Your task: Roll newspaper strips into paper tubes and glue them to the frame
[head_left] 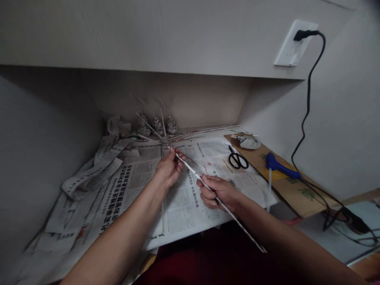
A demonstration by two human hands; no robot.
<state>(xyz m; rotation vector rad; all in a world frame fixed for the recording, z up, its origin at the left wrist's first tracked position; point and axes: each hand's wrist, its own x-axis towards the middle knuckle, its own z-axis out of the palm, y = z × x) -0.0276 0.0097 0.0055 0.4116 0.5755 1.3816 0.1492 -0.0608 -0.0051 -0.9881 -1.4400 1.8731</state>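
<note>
My left hand [171, 166] is closed at the near side of a small woven paper piece [165, 141], from which several rolled paper sticks spread out. A long white rolled paper stick [190, 168] runs from its fingers down to the right. My right hand [216, 191] is wrapped round that same stick lower down, and its loose end reaches past the wrist toward my lap. Below both hands lie newspaper sheets [184, 213] covering the surface. My left fingers partly hide the place where stick and woven piece meet.
Woven paper cones [157, 126] stand against the back wall. Torn newspaper strips [86, 178] pile up on the left. On the right are black scissors [238, 160] and a blue glue gun [280, 168] on cardboard [297, 194], its cord [308, 91] rising to a wall socket [292, 49].
</note>
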